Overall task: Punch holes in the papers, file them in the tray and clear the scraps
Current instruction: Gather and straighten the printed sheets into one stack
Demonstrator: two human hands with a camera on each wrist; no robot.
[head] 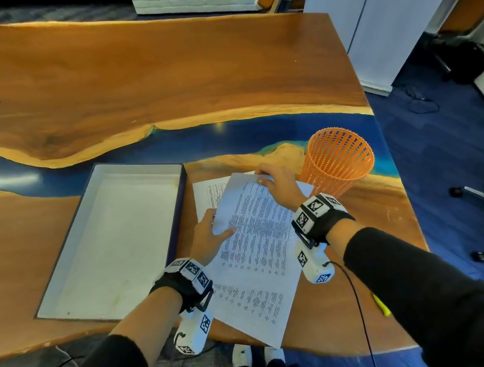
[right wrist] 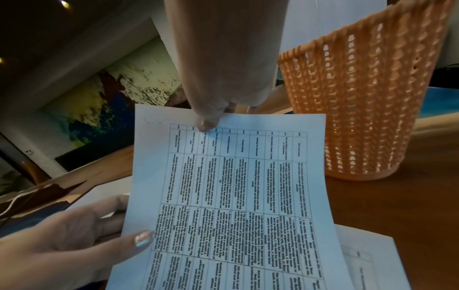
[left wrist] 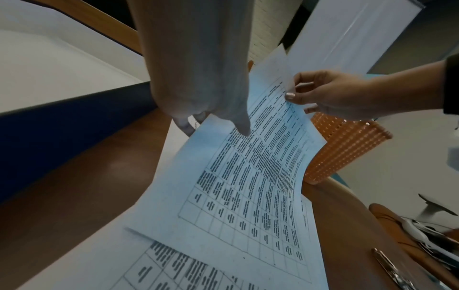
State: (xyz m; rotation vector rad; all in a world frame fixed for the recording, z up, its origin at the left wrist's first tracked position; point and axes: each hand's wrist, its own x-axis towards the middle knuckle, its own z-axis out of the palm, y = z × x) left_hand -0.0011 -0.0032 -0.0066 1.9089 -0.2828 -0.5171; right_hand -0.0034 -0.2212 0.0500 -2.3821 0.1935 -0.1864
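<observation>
A printed sheet of paper point(head: 252, 249) with a table on it is lifted off the wooden table, tilted, over another printed sheet point(head: 208, 197) that lies flat. My left hand point(head: 211, 236) pinches the lifted sheet's left edge, thumb on top point(right wrist: 141, 241). My right hand point(head: 278, 184) pinches its far top edge point(right wrist: 208, 122). The sheet point(left wrist: 250, 176) bows between the two hands. The white-lined tray point(head: 113, 240) with dark walls lies just left of the papers. No hole punch shows in any view.
An orange mesh waste basket point(head: 336, 161) stands right of the papers, close behind my right hand. A yellow marker point(head: 381, 306) lies near the table's front right edge. A metal tool point(left wrist: 392, 268) lies on the table in the left wrist view.
</observation>
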